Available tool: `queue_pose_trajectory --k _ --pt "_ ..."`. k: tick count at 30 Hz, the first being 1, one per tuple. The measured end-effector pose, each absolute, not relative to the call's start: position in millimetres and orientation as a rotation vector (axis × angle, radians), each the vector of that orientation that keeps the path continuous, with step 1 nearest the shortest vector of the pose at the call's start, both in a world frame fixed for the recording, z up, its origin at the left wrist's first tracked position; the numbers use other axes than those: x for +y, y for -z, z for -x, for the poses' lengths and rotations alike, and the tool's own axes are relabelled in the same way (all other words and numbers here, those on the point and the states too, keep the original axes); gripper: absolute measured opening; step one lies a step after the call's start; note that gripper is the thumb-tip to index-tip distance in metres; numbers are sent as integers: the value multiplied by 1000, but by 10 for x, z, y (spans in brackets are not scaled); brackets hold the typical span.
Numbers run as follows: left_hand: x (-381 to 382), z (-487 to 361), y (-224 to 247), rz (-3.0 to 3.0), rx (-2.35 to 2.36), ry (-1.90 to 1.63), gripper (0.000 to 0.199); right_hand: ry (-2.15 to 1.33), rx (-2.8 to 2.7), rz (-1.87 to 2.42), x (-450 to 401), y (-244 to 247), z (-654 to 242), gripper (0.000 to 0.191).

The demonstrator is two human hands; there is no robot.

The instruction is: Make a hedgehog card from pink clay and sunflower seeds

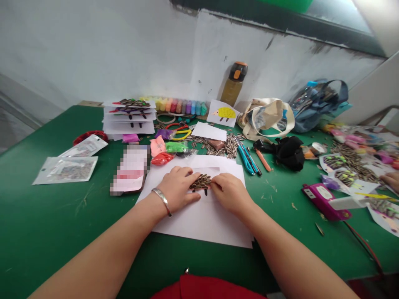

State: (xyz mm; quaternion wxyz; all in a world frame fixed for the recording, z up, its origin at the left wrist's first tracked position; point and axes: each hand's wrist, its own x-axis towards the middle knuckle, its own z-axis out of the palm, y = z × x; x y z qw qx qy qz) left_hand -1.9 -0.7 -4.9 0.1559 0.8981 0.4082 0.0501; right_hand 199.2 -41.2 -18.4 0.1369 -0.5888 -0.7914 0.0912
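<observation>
A small hedgehog figure covered with sunflower seeds (200, 182) lies on a white card on top of white paper sheets (202, 220) in the middle of the green table (46, 216). My left hand (177, 189), with a silver bracelet on the wrist, rests on the paper with its fingers laid on the left side of the seed figure. My right hand (229, 193) has its fingers curled and touches the figure's right end. Whether the right fingers pinch a seed is hidden.
Behind the paper lie a pile of loose sunflower seeds (218, 145), clay packets (170, 147), blue cutters (246, 158), a stack of finished cards (129, 116), a bottle (234, 83) and bags (268, 118). A pink glue gun (326, 199) and another person's hand (391, 179) are at right.
</observation>
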Motion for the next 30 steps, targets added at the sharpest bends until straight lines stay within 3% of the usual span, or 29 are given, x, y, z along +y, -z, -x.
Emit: queue_pose_trajectory --k 10,19,30 --pt "-6 13 36 -2576 1173 -134 51 -375 -2175 1692 -384 141 -2100 20" --pt "-1 22 34 -2580 1153 -136 56 -219 -1704 1839 -60 177 -2545 24" --pt "-8 33 23 -2565 1163 -138 53 23 -1949 2025 406 306 -2564 27"
